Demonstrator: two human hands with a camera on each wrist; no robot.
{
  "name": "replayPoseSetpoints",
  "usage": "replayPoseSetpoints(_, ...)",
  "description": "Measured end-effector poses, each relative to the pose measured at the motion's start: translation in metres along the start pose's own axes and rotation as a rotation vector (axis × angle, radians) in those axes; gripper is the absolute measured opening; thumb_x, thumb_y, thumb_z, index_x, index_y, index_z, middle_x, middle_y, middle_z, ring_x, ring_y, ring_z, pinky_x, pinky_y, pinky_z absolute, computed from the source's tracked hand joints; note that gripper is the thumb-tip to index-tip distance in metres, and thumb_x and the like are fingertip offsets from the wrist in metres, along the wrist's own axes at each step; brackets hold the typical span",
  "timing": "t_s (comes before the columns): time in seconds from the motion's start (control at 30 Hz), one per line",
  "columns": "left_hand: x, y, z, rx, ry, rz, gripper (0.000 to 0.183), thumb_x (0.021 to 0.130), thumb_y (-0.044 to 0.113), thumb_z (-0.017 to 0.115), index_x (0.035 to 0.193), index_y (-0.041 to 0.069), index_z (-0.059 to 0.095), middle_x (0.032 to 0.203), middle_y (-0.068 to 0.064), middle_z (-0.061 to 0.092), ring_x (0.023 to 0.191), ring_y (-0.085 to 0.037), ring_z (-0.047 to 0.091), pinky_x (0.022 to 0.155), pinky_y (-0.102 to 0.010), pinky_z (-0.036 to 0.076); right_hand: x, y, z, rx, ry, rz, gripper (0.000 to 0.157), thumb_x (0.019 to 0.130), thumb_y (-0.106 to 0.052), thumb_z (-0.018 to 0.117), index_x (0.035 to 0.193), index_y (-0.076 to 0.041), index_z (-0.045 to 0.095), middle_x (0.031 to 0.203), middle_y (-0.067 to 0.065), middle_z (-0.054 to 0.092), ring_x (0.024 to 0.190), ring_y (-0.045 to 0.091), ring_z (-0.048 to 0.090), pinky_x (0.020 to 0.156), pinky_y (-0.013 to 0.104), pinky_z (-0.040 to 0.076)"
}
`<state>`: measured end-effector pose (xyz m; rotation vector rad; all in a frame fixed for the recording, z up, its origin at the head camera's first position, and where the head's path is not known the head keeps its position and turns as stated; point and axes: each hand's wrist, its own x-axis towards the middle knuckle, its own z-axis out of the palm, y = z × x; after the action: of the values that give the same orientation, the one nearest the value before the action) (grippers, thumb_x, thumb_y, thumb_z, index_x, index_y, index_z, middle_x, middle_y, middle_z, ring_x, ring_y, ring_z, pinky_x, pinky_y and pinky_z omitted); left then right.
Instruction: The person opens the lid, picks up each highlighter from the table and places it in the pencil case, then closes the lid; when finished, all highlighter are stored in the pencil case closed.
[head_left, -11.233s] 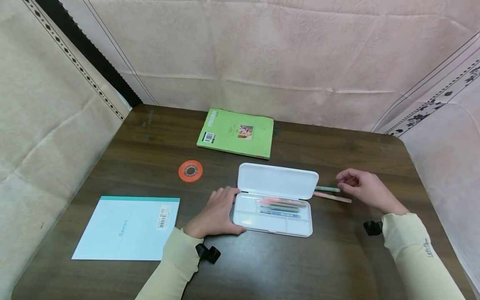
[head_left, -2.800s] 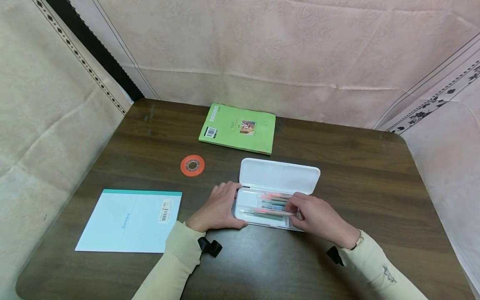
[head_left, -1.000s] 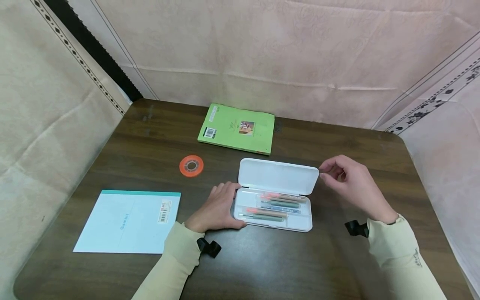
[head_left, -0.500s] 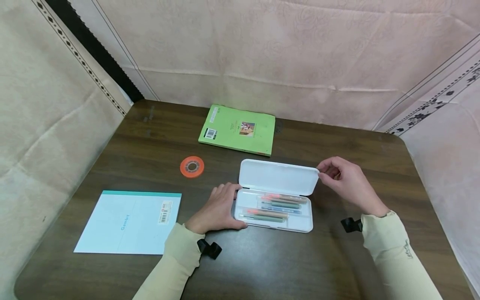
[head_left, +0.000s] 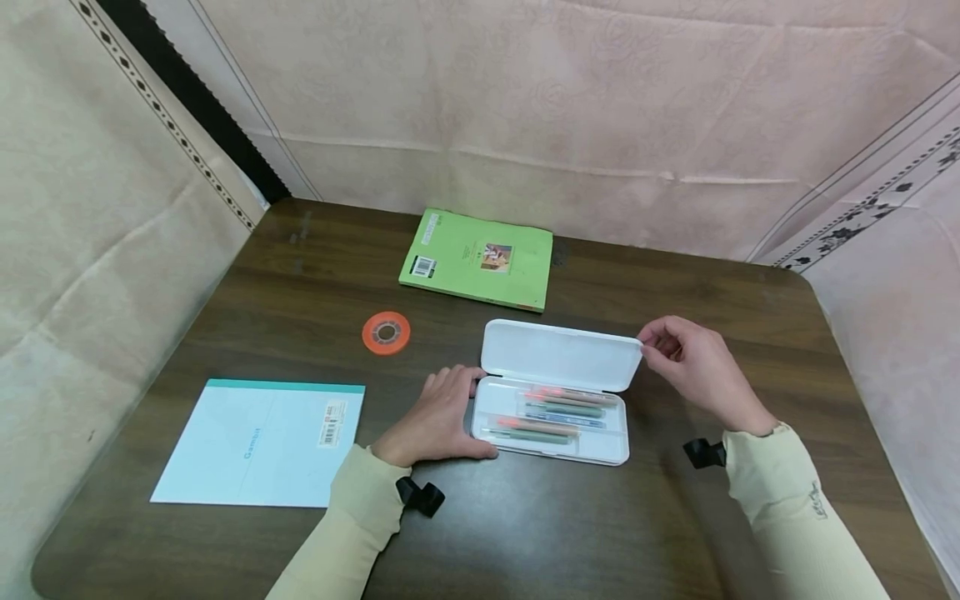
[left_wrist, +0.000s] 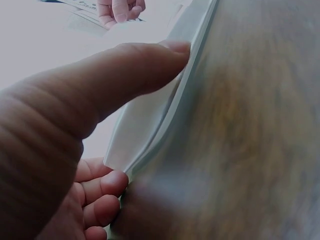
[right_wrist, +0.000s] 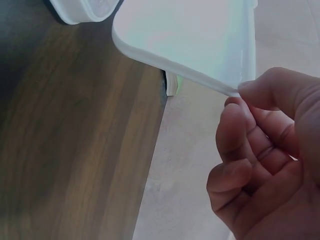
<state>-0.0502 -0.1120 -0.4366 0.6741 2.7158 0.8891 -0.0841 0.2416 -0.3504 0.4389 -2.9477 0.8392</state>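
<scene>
A white pencil case lies on the table with its lid tipped back. Several pens fill its rear part, and two more pens lie nearer the front. My left hand grips the case's left end, thumb along the front edge and fingers round the back; in the left wrist view the thumb presses on the case wall. At the lid's upper right corner, my right hand pinches the rim between thumb and forefinger. The right wrist view shows that pinch on the lid up close.
Behind the case lies a green book. An orange tape roll rests left of it. The light blue notebook is flat at the left of the wooden table, with cloth hanging along the back and sides.
Two pens that lay right of the case are now inside it. My right hand came out of the case, moved to the lid's corner and now pinches it. The left hand stayed put.
</scene>
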Motion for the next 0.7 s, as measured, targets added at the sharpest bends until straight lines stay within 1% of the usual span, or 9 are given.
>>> replayPoseSetpoints(0.13, 0.000, 0.000, -0.001, -0.010, -0.005, 0.005, 0.094, 0.067, 0.050, 0.085, 0.138, 0.010, 0.039, 0.112, 0.000, 0.049, 0.095, -0.015, 0.037, 0.087, -0.035, 0.029, -0.003, 0.003, 0.000, 0.001, 0.011, -0.013, 0.011, 0.090, -0.008, 0.068, 0.101, -0.011, 0.066, 0.089, 0.002, 0.065, 0.075, 0.014, 0.056, 0.065, 0.021, 0.045)
replayPoseSetpoints(0.33, 0.000, -0.001, -0.003, -0.021, -0.012, 0.030, 0.091, 0.068, 0.046, 0.085, 0.138, 0.009, 0.040, 0.110, 0.000, 0.048, 0.094, -0.016, 0.036, 0.085, -0.036, 0.027, -0.006, 0.008, 0.002, -0.013, 0.031, -0.037, 0.014, 0.089, -0.008, 0.069, 0.102, -0.012, 0.066, 0.089, 0.000, 0.065, 0.075, 0.010, 0.055, 0.065, 0.019, 0.046)
replayPoseSetpoints(0.5, 0.000, -0.003, -0.002, -0.024, -0.018, 0.030, 0.090, 0.069, 0.044, 0.085, 0.138, 0.009, 0.040, 0.109, 0.000, 0.048, 0.094, -0.015, 0.036, 0.085, -0.035, 0.027, -0.008, 0.008, 0.001, -0.016, 0.044, -0.062, 0.014, 0.089, -0.006, 0.070, 0.102, -0.011, 0.067, 0.091, 0.001, 0.065, 0.074, 0.010, 0.055, 0.064, 0.019, 0.045)
replayPoseSetpoints(0.7, 0.001, -0.004, -0.002, -0.021, -0.021, 0.027, 0.090, 0.069, 0.045, 0.085, 0.138, 0.009, 0.040, 0.109, 0.001, 0.048, 0.094, -0.014, 0.036, 0.086, -0.035, 0.027, -0.013, 0.007, 0.001, -0.015, 0.044, -0.065, 0.014, 0.089, -0.007, 0.069, 0.101, -0.012, 0.066, 0.089, 0.000, 0.065, 0.073, 0.009, 0.055, 0.063, 0.019, 0.045)
